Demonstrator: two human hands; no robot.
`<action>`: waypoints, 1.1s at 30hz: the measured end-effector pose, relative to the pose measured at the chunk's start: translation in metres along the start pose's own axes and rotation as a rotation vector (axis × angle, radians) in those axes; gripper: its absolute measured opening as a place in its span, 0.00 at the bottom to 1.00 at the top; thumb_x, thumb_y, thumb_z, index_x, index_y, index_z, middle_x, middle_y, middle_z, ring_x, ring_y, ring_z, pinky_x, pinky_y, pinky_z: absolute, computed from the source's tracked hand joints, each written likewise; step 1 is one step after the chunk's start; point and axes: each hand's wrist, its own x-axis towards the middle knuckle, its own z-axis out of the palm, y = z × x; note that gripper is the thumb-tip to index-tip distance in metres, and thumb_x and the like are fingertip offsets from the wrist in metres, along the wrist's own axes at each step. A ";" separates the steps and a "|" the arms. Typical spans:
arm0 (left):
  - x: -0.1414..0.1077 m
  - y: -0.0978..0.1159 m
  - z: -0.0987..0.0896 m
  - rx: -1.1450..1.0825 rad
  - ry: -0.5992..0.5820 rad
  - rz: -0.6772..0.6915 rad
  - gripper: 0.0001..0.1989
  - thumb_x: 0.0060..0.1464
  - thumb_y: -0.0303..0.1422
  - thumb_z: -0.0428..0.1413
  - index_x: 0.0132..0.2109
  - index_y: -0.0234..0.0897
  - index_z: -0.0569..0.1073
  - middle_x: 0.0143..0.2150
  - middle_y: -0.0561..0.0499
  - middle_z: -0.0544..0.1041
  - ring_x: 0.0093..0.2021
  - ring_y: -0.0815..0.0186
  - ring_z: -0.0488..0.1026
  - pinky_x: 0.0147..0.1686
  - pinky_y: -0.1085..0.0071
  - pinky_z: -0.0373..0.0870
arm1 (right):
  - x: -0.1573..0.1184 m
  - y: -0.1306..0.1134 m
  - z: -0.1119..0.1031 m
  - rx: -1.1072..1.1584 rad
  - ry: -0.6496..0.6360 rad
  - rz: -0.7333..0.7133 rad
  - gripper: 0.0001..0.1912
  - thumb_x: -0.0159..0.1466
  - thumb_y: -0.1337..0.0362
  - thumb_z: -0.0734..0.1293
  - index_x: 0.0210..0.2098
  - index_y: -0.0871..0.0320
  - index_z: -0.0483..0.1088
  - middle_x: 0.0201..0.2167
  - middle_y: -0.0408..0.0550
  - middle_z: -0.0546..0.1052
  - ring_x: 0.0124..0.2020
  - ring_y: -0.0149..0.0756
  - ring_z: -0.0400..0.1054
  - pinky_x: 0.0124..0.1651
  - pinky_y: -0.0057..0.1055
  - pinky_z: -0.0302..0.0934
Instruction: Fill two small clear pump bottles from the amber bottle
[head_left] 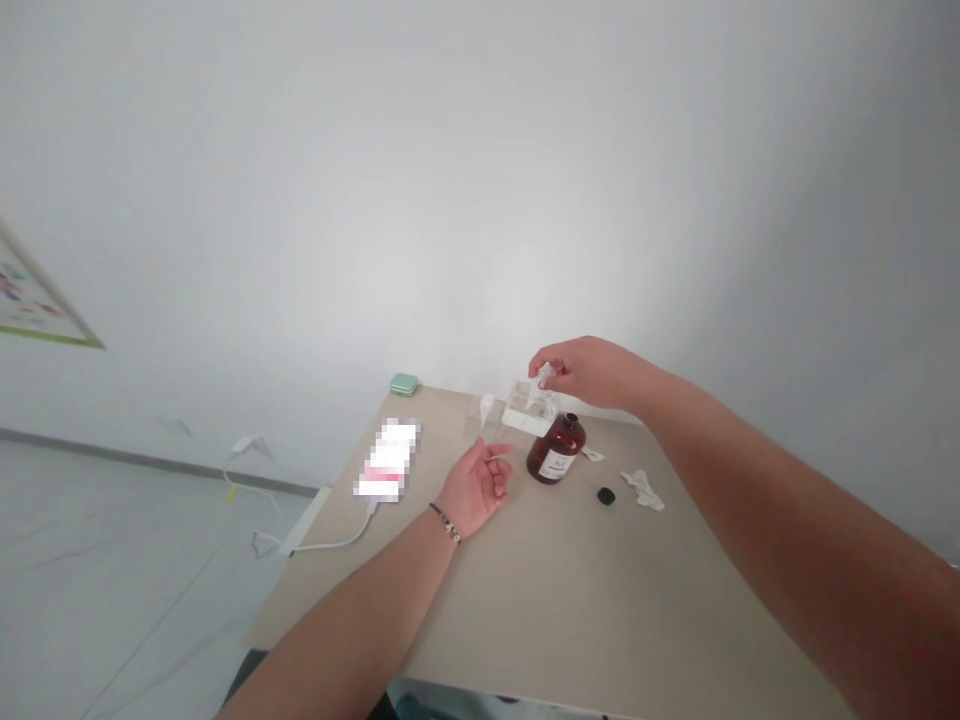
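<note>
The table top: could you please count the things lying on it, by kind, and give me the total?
Brown glass bottle: 1
Clear containers: 2
Black cap: 1
Green case: 1
Crumpled white tissue: 1
White paper scrap: 1
White cable: 1
Blurred white item: 1
Total: 9

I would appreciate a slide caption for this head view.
Right hand holds a small white piece over a clear container beside an amber bottle.
</note>
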 end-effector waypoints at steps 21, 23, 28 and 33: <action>0.022 0.004 -0.023 0.839 0.579 0.596 0.22 0.49 0.27 0.58 0.52 0.39 0.63 0.28 0.60 0.61 0.26 0.69 0.62 0.32 0.72 0.58 | 0.066 0.033 0.087 -0.235 -0.313 0.075 0.14 0.59 0.60 0.66 0.45 0.45 0.73 0.39 0.45 0.81 0.32 0.37 0.72 0.33 0.30 0.57; 0.026 0.005 -0.026 0.904 0.605 0.537 0.26 0.51 0.27 0.56 0.56 0.40 0.59 0.24 0.62 0.59 0.24 0.68 0.62 0.31 0.71 0.58 | 0.067 0.034 0.091 -0.219 -0.323 0.092 0.13 0.59 0.59 0.65 0.44 0.45 0.73 0.39 0.45 0.81 0.30 0.36 0.72 0.32 0.29 0.56; 0.031 0.007 -0.031 0.979 0.567 0.516 0.27 0.50 0.27 0.56 0.57 0.42 0.58 0.25 0.61 0.64 0.23 0.67 0.64 0.30 0.71 0.57 | 0.069 0.034 0.098 -0.180 -0.327 0.087 0.14 0.59 0.60 0.65 0.44 0.46 0.72 0.38 0.46 0.81 0.31 0.37 0.71 0.32 0.30 0.57; 0.030 0.007 -0.030 0.974 0.549 0.527 0.26 0.50 0.26 0.55 0.56 0.41 0.59 0.28 0.59 0.66 0.24 0.68 0.64 0.31 0.72 0.58 | 0.072 0.036 0.107 -0.151 -0.336 0.059 0.12 0.58 0.60 0.66 0.42 0.46 0.73 0.37 0.44 0.81 0.30 0.35 0.71 0.32 0.29 0.57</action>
